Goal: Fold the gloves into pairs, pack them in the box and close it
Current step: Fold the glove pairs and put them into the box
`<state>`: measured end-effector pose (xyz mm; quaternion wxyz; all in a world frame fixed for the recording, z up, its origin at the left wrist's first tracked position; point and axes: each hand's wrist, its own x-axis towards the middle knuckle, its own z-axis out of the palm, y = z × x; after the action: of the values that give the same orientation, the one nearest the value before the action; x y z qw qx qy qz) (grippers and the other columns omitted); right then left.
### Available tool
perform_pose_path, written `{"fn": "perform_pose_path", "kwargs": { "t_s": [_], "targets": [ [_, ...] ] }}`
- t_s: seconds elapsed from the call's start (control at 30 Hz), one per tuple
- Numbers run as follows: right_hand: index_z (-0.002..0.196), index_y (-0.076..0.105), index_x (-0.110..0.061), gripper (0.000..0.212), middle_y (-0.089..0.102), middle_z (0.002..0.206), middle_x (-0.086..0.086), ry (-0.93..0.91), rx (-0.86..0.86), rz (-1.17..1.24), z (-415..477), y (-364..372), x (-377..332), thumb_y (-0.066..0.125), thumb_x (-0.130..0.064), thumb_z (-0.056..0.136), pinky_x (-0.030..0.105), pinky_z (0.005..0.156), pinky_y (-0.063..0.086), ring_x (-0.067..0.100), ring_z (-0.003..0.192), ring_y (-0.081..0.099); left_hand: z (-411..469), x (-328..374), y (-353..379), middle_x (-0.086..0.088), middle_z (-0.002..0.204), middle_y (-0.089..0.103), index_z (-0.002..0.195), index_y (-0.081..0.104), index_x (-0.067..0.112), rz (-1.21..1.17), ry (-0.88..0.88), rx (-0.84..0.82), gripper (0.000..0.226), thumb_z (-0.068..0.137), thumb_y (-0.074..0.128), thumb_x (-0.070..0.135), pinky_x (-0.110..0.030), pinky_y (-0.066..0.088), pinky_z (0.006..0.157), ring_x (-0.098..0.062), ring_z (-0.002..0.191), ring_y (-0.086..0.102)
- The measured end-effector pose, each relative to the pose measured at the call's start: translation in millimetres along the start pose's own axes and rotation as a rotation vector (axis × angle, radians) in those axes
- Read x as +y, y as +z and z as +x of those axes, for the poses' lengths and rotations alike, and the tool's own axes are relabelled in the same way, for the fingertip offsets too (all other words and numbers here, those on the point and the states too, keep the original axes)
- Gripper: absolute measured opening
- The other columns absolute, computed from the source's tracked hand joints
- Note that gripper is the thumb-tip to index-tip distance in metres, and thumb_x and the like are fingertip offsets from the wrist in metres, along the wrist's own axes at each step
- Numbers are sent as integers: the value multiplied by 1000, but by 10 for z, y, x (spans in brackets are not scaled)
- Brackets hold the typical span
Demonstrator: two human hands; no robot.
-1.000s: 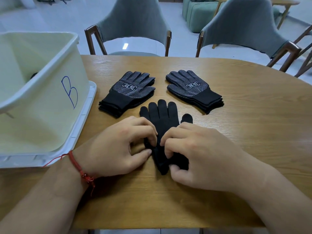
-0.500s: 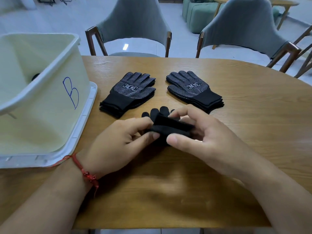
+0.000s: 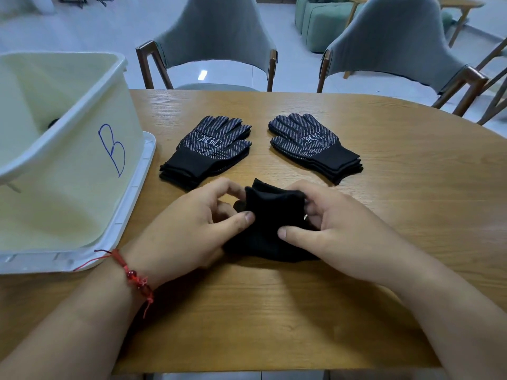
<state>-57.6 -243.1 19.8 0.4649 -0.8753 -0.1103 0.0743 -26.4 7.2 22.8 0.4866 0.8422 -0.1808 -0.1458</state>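
Left hand (image 3: 189, 229) and right hand (image 3: 337, 231) pinch the glove bundle (image 3: 270, 215) at 9 and 3 o'clock; looks light and floppy, so I'd grip across the fold.

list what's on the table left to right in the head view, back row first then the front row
Back row: white box → left stack of dotted gloves → right stack of dotted gloves. Front row: left hand → folded black gloves, pinched from both sides → right hand.
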Motion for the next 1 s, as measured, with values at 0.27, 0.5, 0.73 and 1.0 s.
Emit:
{"fn": "perform_pose_path", "kwargs": {
  "t_s": [0.27,0.5,0.73,1.0],
  "targets": [
    [136,45,-44,61,66,88,-15,31,224,-294,27,52,5,82,-43,87,13,70,43,0,83,63,1,-57,12,11,97,69,111,61,34,189,74,47,16,98,70,34,-25,51,65,-11,72,63],
    [127,55,-31,53,54,116,-15,-228,271,-512,0,70,-31,85,-27,83,17,95,43,5,106,56,23,-51,85,31,121,68,138,65,44,337,127,59,36,103,62,36,0,36,90,10,114,59],
    [121,71,-19,37,65,131,-2,-457,59,-618,21,191,28,64,4,93,28,105,44,20,120,61,52,-43,141,23,108,69,131,68,40,412,176,116,32,100,66,32,-9,42,83,4,101,60],
    [125,69,-26,30,64,131,-13,-312,65,-590,14,143,5,61,-12,99,24,105,45,9,121,59,5,-48,101,15,107,53,110,64,32,515,333,213,18,96,73,37,-30,51,83,-6,92,58]
  ]
}}
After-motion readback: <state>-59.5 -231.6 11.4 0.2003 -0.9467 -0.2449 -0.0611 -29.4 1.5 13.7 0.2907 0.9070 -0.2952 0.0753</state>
